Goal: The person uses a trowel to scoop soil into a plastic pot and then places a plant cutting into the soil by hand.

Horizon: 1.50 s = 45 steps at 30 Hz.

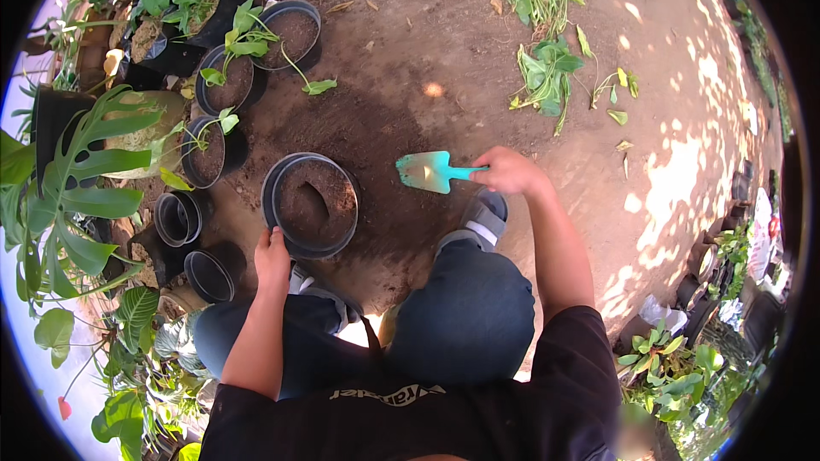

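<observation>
My left hand [272,259] grips the near left rim of a black plastic plant pot [353,230] that stands on the dirt ground. Brown soil [333,189] fills much of the pot, with a dark hollow pressed into its middle. Off to the right, my right hand [509,169] holds a teal hand trowel [426,171] by its handle. The trowel's blade points left, towards the pot but apart from it. Soil smudges mark the blade, mostly at its tip.
Soil-filled pots [240,77] with leafy cuttings stand at the upper left. Below them are empty black pots [211,275] and a large split-leaf plant [96,186]. Bundles of uprooted green vines [544,70] lie on the ground at upper right. My sandalled foot [485,218] is below the trowel.
</observation>
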### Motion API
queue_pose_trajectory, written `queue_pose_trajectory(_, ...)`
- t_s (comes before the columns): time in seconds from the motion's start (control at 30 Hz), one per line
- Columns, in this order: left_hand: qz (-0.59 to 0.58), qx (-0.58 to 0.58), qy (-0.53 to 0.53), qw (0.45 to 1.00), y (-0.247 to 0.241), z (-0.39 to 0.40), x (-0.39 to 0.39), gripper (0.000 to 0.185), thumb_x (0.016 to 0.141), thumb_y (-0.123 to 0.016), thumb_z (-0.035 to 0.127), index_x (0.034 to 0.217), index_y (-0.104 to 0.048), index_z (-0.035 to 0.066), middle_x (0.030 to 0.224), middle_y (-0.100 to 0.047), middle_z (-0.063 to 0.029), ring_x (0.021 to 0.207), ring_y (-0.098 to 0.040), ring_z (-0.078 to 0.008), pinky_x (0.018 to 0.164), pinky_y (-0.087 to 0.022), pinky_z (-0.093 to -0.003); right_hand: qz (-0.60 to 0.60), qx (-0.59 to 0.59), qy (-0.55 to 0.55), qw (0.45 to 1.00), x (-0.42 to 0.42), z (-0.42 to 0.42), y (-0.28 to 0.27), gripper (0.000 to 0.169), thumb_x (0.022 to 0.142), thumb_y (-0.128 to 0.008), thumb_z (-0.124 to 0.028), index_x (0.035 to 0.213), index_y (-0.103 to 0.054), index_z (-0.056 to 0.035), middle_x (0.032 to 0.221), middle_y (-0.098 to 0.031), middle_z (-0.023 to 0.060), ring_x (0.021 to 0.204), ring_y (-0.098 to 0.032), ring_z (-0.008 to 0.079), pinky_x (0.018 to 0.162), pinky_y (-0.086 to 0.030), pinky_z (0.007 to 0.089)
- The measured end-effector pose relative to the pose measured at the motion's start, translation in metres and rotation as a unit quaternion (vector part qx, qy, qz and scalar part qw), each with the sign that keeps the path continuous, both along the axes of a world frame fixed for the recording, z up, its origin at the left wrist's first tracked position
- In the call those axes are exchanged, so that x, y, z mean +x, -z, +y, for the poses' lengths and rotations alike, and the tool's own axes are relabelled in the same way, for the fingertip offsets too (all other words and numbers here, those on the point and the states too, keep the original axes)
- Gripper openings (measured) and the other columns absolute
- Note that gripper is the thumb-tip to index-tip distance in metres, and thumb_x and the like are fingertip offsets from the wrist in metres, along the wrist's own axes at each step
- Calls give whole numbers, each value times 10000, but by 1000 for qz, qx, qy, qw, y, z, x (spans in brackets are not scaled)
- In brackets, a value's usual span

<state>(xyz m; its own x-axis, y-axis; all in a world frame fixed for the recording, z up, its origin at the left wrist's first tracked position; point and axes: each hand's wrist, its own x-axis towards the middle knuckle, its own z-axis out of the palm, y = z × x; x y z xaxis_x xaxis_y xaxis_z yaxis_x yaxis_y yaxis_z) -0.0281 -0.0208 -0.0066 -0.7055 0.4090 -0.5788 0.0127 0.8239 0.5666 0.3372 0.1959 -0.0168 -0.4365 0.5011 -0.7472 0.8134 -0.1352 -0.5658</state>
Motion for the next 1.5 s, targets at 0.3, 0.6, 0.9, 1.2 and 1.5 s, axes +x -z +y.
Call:
queue_pose_trajectory(0.3, -12, -49, 50, 997, -17, 7, 2, 422, 914, -456, 281, 1172, -514, -48, 946, -610, -79, 754, -524, -125, 649, -424, -264, -32, 131, -79, 988, -47, -2, -14, 245, 664, -557, -201, 756, -650, 7, 775, -618, 215, 769, -593, 375, 689, -471, 422)
queue_pose_trajectory(0.6, -30, -21, 12, 999, -23, 0, 10, 452, 907, -451, 285, 1246, -461, -13, 938, -607, -68, 695, -486, -119, 656, -416, -257, -86, 117, -86, 986, -85, -5, 19, 251, 638, -519, -128, 729, -624, 81, 828, -600, 271, 824, -591, 397, 733, -482, 424)
queue_pose_trajectory(0.9, -35, -21, 24, 999, -10, 4, 1, 434, 912, -453, 271, 1238, -464, -16, 973, -611, -78, 796, -541, -124, 676, -427, -253, -78, 128, -106, 983, -92, -8, 37, 267, 638, -514, -129, 768, -640, 67, 859, -609, 265, 846, -601, 375, 736, -497, 394)
queue_pose_trajectory(1.2, -44, -44, 26, 998, -5, -1, -3, 467, 873, -444, 418, 1214, -488, 102, 907, -578, -20, 684, -493, -133, 501, -324, -258, 127, -21, 186, 974, -36, -3, 13, 501, 771, -595, -472, 962, -615, -9, 642, -598, 75, 529, -565, 145, 465, -449, 273)
queue_pose_trajectory(1.5, 139, -38, 50, 988, -7, 17, 3, 560, 870, -512, 317, 1328, -340, 44, 1248, -414, -185, 1125, -437, -282, 939, -342, -351, 34, 70, 502, 861, 101, 3, 109, 238, 827, -578, -221, 950, -615, -20, 743, -630, 58, 554, -589, 119, 456, -444, 259)
